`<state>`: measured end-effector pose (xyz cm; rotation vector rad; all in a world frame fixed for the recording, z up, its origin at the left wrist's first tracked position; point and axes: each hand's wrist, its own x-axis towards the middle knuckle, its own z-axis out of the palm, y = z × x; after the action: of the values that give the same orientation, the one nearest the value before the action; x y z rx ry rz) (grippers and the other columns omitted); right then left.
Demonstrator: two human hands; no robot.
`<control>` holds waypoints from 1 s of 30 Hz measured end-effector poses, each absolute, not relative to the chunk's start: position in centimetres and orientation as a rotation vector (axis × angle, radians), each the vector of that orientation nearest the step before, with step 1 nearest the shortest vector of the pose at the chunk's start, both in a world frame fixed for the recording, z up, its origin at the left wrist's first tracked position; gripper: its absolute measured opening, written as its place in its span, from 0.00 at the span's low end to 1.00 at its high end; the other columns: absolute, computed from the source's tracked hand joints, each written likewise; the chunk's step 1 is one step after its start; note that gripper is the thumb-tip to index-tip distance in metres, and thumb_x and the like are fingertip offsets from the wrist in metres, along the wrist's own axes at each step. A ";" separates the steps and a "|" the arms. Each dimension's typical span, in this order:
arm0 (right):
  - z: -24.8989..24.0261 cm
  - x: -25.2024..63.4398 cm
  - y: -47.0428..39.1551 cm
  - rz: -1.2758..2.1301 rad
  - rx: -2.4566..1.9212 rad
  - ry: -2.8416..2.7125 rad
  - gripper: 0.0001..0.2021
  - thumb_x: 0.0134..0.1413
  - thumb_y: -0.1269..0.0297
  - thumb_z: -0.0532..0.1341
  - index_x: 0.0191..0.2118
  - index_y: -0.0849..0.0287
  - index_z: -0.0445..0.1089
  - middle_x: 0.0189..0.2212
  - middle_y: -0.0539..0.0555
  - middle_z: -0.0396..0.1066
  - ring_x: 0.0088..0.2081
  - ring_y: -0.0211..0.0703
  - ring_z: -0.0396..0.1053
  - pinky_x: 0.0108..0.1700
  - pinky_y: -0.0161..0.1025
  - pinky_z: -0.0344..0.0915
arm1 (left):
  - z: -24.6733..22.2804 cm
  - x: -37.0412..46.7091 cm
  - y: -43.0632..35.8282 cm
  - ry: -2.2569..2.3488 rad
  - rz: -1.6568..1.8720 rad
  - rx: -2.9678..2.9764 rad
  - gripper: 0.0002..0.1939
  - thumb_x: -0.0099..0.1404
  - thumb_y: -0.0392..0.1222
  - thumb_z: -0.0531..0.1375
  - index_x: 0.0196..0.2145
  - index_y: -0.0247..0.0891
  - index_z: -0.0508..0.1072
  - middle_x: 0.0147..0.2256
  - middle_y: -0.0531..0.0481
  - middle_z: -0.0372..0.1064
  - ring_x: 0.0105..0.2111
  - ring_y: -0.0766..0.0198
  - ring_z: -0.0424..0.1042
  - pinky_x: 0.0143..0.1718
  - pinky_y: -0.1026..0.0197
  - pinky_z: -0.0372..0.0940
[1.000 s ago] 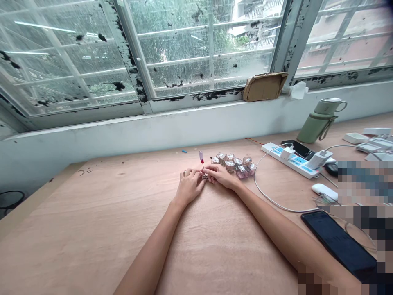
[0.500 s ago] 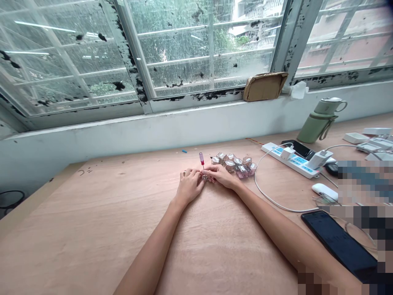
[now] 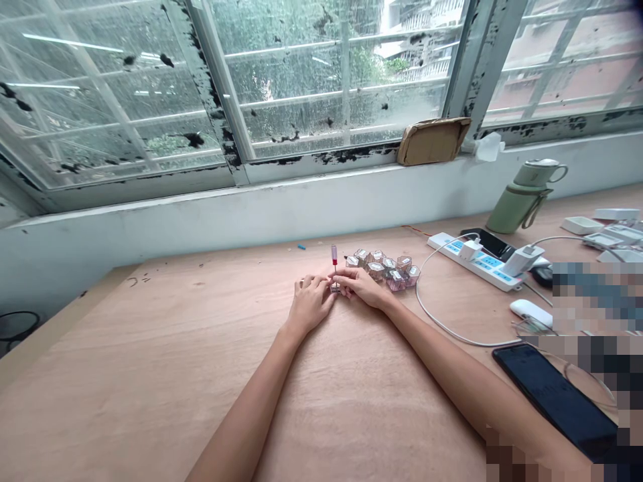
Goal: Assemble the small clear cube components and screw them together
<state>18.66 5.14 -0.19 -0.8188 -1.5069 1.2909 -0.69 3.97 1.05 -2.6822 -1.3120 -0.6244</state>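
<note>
A small screwdriver [image 3: 334,255] with a clear and red handle stands nearly upright between my hands. My right hand [image 3: 359,284] is closed on its thin shaft. Below the shaft lies a small metallic part [image 3: 335,289], mostly covered by fingers. My left hand [image 3: 310,300] rests on the table with its fingers closed around the left side of that part. Just behind and right of my right hand is a cluster of clear hexagonal containers [image 3: 376,268] with labelled lids.
A white power strip [image 3: 475,261] with chargers and a looping cable lies right. Beyond it stands a green bottle [image 3: 515,204]. A black phone [image 3: 555,398] lies near my right forearm. A blue bit [image 3: 301,247] sits by the wall.
The screwdriver has moved slightly right and stands more upright, its handle a little higher. My right fingers have shifted slightly; my left hand has barely moved.
</note>
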 end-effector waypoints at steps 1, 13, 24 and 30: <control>-0.2 18.7 5.1 1.299 -0.809 -1.480 0.18 0.56 0.49 0.67 0.44 0.59 0.76 0.23 0.47 0.66 0.23 0.36 0.61 0.26 0.35 0.58 | 1.0 -0.7 4.0 -1.314 -0.622 -2.678 0.12 0.74 0.48 0.55 0.50 0.44 0.72 0.54 0.47 0.72 0.57 0.52 0.64 0.56 0.46 0.55; -0.5 18.6 5.6 1.364 -0.818 -1.306 0.12 0.50 0.58 0.65 0.39 0.58 0.74 0.36 0.53 0.74 0.24 0.34 0.63 0.25 0.35 0.59 | 1.1 -0.6 3.9 -1.379 -0.613 -2.643 0.13 0.73 0.46 0.54 0.50 0.44 0.73 0.53 0.45 0.72 0.57 0.50 0.63 0.57 0.45 0.55; -0.3 19.0 5.4 1.400 -0.734 -1.160 0.18 0.55 0.48 0.65 0.37 0.61 0.76 0.27 0.50 0.67 0.25 0.35 0.60 0.25 0.35 0.56 | 1.0 -0.6 4.1 -1.440 -0.641 -2.601 0.13 0.75 0.47 0.52 0.48 0.44 0.73 0.55 0.44 0.71 0.56 0.49 0.63 0.57 0.44 0.56; -0.3 18.8 5.4 1.201 -0.813 -1.157 0.23 0.56 0.42 0.62 0.43 0.59 0.74 0.31 0.52 0.70 0.27 0.37 0.64 0.25 0.35 0.57 | 0.7 -0.7 4.5 -1.563 -0.771 -2.565 0.15 0.74 0.39 0.49 0.52 0.42 0.70 0.56 0.44 0.71 0.57 0.50 0.64 0.58 0.44 0.58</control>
<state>18.78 5.43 -0.33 -0.8129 -1.1571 1.2011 -0.71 4.47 0.68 -2.5650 -1.5626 -0.7712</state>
